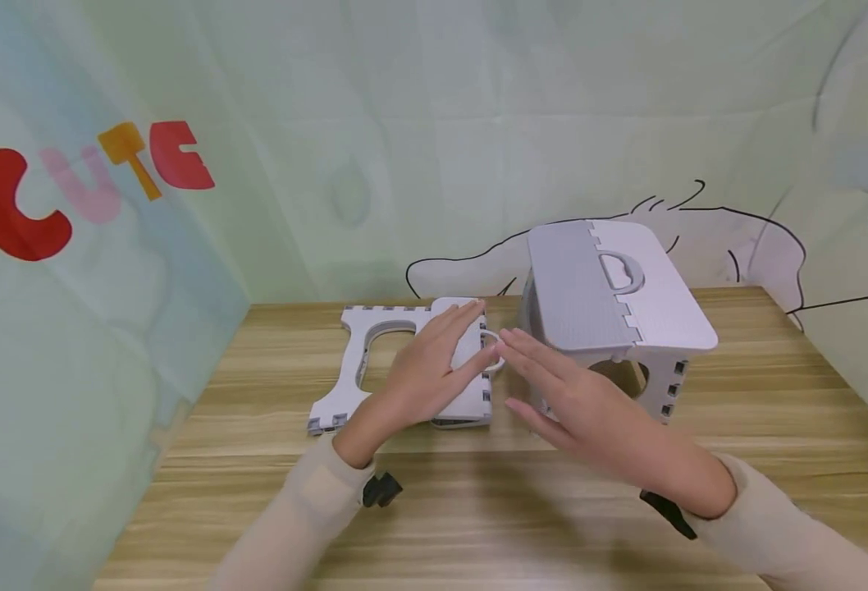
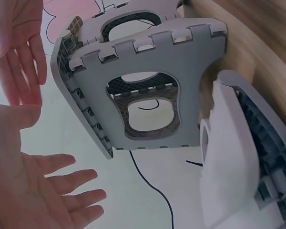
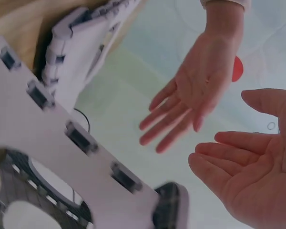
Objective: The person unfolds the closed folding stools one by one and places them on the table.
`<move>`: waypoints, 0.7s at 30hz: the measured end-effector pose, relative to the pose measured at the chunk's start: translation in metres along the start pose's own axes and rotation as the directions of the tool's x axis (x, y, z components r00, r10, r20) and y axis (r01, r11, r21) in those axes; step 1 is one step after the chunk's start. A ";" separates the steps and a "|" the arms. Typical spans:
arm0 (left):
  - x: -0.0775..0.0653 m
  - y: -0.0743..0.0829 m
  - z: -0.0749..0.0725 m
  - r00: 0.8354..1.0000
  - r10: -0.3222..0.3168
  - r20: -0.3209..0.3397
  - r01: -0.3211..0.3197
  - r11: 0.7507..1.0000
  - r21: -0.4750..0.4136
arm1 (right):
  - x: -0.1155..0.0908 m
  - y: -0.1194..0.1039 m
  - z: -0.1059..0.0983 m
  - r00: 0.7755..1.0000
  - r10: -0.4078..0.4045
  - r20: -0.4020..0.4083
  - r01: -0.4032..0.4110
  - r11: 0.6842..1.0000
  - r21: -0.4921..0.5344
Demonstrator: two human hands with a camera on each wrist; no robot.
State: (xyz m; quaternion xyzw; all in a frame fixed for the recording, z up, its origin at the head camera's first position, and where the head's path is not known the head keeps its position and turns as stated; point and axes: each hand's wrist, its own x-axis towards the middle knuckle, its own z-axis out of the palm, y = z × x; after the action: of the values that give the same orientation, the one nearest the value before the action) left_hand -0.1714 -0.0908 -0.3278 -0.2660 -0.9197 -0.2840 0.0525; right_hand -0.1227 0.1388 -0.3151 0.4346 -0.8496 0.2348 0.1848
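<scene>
Two white-and-grey plastic folding step stools are on the wooden table. One stool (image 1: 626, 312) stands unfolded on its legs at the right, with a carry handle in the middle of its top. The other stool (image 1: 338, 394) lies low at the left, partly folded, one leg panel spread flat and a small loop handle at its right side. My left hand (image 1: 422, 361) hovers above the lying stool, fingers extended. My right hand (image 1: 582, 402) is in front of the standing stool, also with straight fingers. The wrist views show both palms holding nothing.
The wooden table (image 1: 419, 525) meets a pale green printed curtain (image 1: 375, 148) at its back edge. Coloured letters are printed on the curtain at the left, and black line drawings run behind the stools. A dark wrist strap (image 1: 668, 513) shows under my right wrist.
</scene>
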 end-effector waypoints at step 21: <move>-0.051 -0.067 -0.012 0.995 -0.101 0.000 0.101 0.995 -0.017 | 0.007 0.018 0.089 0.850 0.514 0.113 -0.523 0.803 0.284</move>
State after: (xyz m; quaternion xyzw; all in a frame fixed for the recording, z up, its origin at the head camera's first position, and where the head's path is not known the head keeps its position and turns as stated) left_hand -0.1632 -0.1670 -0.3636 -0.2197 -0.9295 -0.2941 0.0361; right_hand -0.1511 0.0930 -0.3890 0.2125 -0.8920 0.3978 0.0316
